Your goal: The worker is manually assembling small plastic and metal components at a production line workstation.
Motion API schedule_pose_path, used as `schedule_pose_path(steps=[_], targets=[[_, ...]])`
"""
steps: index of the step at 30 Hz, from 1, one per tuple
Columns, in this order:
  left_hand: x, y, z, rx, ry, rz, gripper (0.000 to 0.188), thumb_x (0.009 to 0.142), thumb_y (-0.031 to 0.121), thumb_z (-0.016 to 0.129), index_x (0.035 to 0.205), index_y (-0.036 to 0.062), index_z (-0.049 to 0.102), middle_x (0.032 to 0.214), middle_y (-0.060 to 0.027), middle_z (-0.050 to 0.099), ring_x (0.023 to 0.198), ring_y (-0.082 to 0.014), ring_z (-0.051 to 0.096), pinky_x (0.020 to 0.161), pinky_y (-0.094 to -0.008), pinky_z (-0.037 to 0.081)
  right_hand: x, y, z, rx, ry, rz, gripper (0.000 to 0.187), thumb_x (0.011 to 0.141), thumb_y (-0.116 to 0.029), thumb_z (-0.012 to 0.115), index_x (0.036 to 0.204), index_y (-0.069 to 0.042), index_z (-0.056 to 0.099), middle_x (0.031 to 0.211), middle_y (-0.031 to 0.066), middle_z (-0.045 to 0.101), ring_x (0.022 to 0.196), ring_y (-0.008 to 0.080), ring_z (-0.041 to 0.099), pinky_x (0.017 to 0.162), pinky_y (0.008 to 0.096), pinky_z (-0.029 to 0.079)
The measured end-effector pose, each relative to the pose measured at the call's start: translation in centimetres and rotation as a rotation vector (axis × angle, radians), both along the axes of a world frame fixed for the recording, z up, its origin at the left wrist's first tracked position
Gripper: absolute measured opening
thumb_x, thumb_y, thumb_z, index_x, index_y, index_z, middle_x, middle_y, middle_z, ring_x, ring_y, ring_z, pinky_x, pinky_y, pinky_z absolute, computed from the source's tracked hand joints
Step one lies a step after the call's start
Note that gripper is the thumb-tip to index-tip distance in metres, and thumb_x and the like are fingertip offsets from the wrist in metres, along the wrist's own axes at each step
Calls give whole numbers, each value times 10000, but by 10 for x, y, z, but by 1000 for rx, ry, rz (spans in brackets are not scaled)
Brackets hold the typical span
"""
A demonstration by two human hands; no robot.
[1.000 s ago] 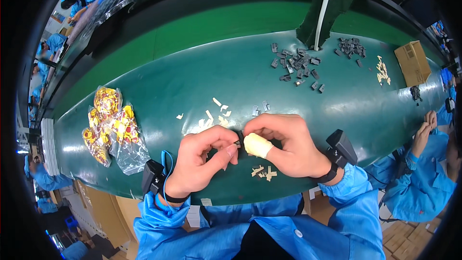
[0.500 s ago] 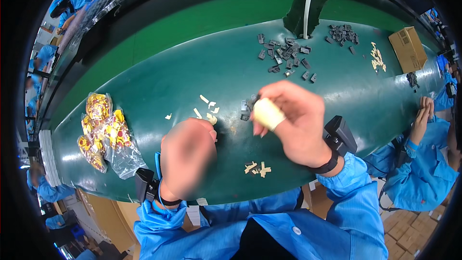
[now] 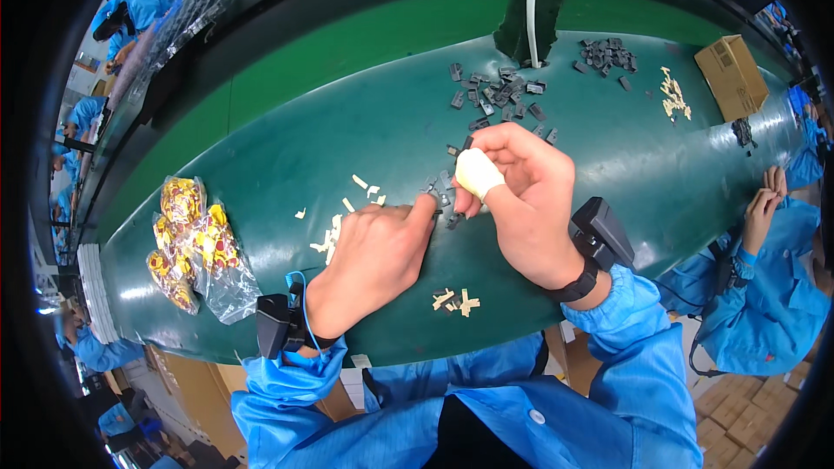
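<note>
My right hand (image 3: 526, 200), with a pale yellow cover on its thumb, pinches a small black plastic part (image 3: 466, 144) that sticks out past the fingertips. My left hand (image 3: 373, 247) is closed and palm down, its fingertips reaching a few small grey plastic parts (image 3: 445, 181) between the hands. A dark part (image 3: 437, 212) shows at those fingertips; the rest of that grip is hidden. Beside the left hand lie pale cream strips (image 3: 328, 239), some partly behind it. More cream strips with a dark piece (image 3: 455, 301) lie nearer my body.
Dark parts (image 3: 504, 91) are heaped at the far side beside an upright post (image 3: 532, 9). Farther right are another dark heap (image 3: 608, 54), cream strips (image 3: 673, 95) and a cardboard box (image 3: 731, 78). Clear bags of yellow-red pieces (image 3: 195, 239) lie left. A co-worker's hands (image 3: 763, 208) rest at the right edge.
My left hand has moved right and away from me, from the cream strips to the grey parts. The black part in my right hand now shows plainly; that hand has shifted slightly left.
</note>
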State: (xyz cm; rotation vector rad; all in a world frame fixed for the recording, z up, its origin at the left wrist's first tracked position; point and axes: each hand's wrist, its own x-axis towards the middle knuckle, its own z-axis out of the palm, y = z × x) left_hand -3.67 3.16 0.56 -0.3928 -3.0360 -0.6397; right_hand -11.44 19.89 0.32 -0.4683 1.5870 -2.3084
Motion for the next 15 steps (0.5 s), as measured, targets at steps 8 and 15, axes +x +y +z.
schedule_pose_path(steps=[8,15], targets=[[12,-8,7,503,-10,84,141,891,8,627,1013,-26,565,708,-117,638,631,-228,651,596,-335,508,3,3,-1,16,75,97,56,918,26,583,969,44,573,836,52,618,688,90,621,602,237,521],[22,-7,5,1184,-332,91,151,969,-28,544,1114,-66,551,1041,-140,670,910,-169,676,816,-285,537,1,4,0,-67,-37,350,76,909,55,577,985,55,574,850,70,636,724,100,644,617,242,535]])
